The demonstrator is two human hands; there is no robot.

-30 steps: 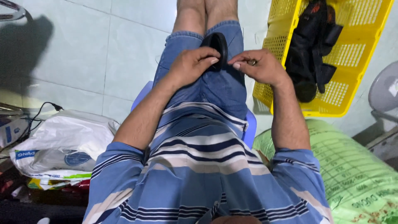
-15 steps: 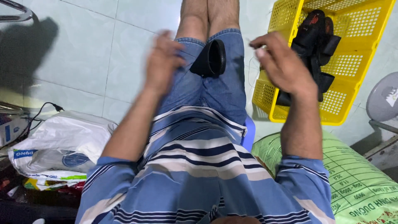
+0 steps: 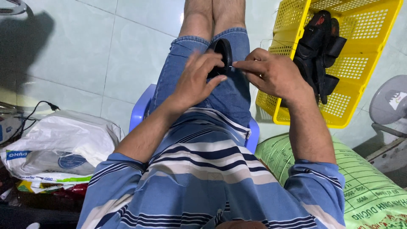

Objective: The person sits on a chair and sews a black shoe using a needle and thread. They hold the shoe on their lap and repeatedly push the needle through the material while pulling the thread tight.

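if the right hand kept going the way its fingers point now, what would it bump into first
Probably the black round piece on the lap: the right hand points left at it, fingertips at its edge. Just beyond is the left hand. Depth is unclear.

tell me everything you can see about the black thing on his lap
The black piece looks like a rounded strap or band of dark rubbery material, though blur hides detail. It stands on edge on the person's denim-clad thighs. The left hand covers its near side with spread fingers, and the right hand pinches toward its right edge. Its lower part is hidden behind the left hand.
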